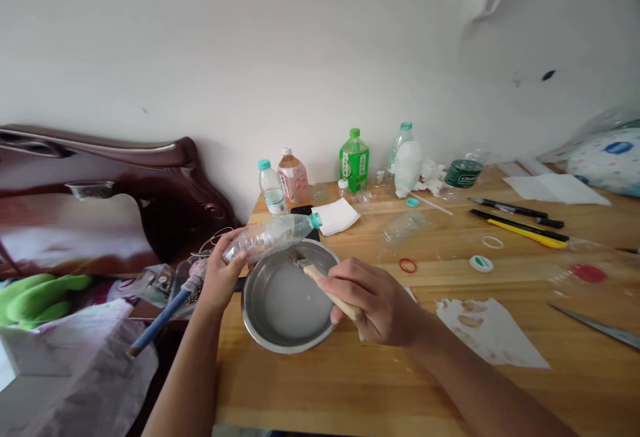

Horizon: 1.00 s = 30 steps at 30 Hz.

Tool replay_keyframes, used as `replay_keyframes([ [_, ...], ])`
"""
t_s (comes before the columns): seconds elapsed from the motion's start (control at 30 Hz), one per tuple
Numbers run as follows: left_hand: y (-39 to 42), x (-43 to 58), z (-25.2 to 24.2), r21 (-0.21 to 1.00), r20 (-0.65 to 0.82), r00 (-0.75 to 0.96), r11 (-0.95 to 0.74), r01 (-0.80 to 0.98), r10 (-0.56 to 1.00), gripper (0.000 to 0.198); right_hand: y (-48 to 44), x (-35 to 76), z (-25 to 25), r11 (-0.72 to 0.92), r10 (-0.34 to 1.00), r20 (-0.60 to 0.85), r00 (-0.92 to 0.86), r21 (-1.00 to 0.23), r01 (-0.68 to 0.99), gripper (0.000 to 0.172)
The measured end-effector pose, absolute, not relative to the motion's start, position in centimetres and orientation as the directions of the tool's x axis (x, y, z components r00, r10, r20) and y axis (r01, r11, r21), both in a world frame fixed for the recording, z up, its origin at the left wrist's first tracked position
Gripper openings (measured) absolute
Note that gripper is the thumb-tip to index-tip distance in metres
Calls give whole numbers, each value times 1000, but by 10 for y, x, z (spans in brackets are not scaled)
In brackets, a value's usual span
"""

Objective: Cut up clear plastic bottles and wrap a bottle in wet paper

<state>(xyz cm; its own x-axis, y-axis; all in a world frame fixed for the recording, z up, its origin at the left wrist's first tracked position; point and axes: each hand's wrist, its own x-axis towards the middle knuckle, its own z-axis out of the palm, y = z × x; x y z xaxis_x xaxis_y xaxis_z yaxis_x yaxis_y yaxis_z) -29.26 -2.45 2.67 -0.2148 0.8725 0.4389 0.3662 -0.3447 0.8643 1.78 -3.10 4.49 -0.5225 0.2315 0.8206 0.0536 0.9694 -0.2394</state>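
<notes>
A clear plastic bottle (270, 236) with a green neck lies tilted in my left hand (223, 267), whose fingers wrap its base. The bottle is held over the back rim of a metal bowl (251, 330). Cloudy whitish liquid (295, 304) fills the lower part of that bowl. My right hand (373, 297) is closed round the wooden handle of a paintbrush (320, 277). The bristles are over the back of the bowl, just below the bottle; whether they touch it I cannot tell.
Behind the bowl stand a pink-labelled bottle (293, 177), a green bottle (354, 160) and a white-covered bottle (408, 167). To the right lie a yellow cutter (527, 233), pens (515, 208), torn paper (493, 337) and a scissor blade (597, 324). A dark wooden headboard (100, 150) is at left.
</notes>
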Motion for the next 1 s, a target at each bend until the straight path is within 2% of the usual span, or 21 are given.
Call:
replay_keyframes([
  [0.13, -25, -295, 27, 848, 438, -187, -334, 411, 879, 52, -32, 17, 45, 977, 204, 827, -524, -204, 59, 28],
  [0.37, -30, -290, 34, 776, 462, -105, -344, 528, 881, 51, -34, 23, 45, 967, 251, 891, -379, -247, 62, 46],
  [0.47, -30, -288, 36, 758, 466, -79, -352, 550, 881, 53, -36, 20, 46, 975, 224, 895, -385, -211, 75, 42],
  [0.6, -29, -289, 33, 811, 467, -163, -348, 470, 869, 53, -40, 12, 46, 991, 130, 877, -463, -108, 73, 33],
  [0.73, -28, -290, 29, 841, 464, -177, -370, 394, 868, 52, -40, 7, 44, 989, 146, 861, -488, -124, 78, 28],
  [0.9, -28, -287, 27, 865, 472, -213, -402, 302, 856, 56, -36, 13, 41, 985, 171, 888, -426, -154, 74, 36],
  [1.0, -29, -288, 25, 888, 442, -195, -396, 235, 875, 50, -36, 17, 40, 976, 217, 918, -332, -195, 100, 46],
])
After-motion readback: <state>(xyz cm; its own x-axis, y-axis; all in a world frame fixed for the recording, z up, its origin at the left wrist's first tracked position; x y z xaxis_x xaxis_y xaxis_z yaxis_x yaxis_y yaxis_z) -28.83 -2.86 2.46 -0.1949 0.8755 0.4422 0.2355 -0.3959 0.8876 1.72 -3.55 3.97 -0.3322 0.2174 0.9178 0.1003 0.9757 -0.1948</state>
